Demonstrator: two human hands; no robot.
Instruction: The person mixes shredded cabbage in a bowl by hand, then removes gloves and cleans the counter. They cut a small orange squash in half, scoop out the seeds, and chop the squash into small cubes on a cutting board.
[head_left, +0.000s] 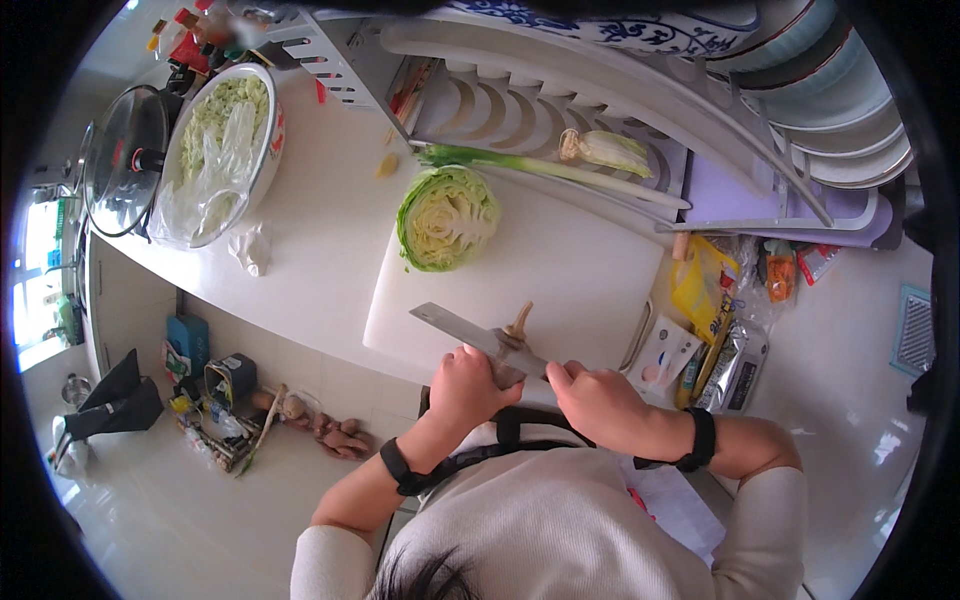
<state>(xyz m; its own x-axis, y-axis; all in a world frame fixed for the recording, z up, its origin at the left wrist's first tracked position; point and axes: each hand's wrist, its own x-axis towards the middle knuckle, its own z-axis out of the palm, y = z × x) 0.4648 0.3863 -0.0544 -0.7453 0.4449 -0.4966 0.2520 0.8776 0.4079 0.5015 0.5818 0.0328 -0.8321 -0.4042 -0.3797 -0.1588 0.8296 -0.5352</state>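
My right hand (596, 405) is closed around the handle end of a kitchen cleaver (457, 326), whose blade points to the left. Under and beside the blade, my left hand (469, 386) grips a garlic bulb (510, 364); its dry stem stands up behind the blade. Both hands are at the near edge of a white cutting board (570, 270). A halved cabbage (448, 219) lies cut face up at the board's far left corner. Behind it lies a green onion (555, 166). The blade hides part of the bulb.
An enamel basin (271, 154) of chopped cabbage with a plastic bag stands left, near a glass-lidded pan (124, 161). A dish rack (360, 82) with plates and a small napa cabbage (607, 152) is behind. Packets and a foil-wrapped package (735, 367) lie right. A piece of ginger (386, 166) sits beyond the board.
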